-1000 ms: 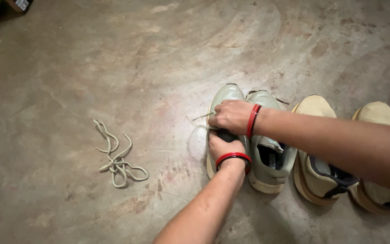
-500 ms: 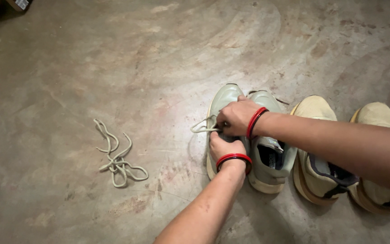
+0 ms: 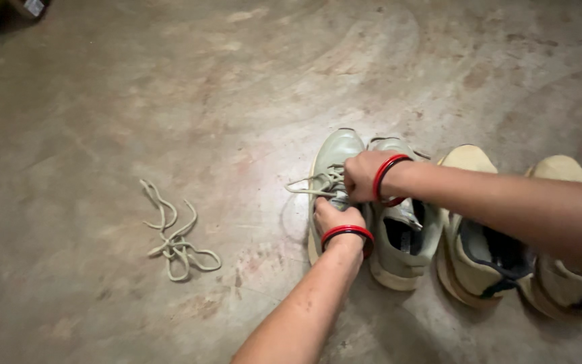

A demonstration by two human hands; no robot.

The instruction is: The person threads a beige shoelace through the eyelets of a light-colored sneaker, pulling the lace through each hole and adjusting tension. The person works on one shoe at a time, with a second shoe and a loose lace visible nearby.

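Two hands are kept on the pale green shoe (image 3: 331, 152): the left hand (image 3: 335, 219) presses it down, while more lace (image 3: 308, 185) is now drawn out, pinched by the right hand (image 3: 365, 176); unlacing seems advanced.

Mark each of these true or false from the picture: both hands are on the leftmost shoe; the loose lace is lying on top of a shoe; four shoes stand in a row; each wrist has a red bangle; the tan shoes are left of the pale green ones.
1. Both hands are on the leftmost shoe. True: the left hand and right hand meet at its laces.
2. The loose lace lies on a shoe. False: it lies on the bare floor, apart from the shoes.
3. Four shoes stand in a row. True.
4. Each wrist has a red bangle. True.
5. The tan shoes are left of the pale green ones. False: they are to the right.
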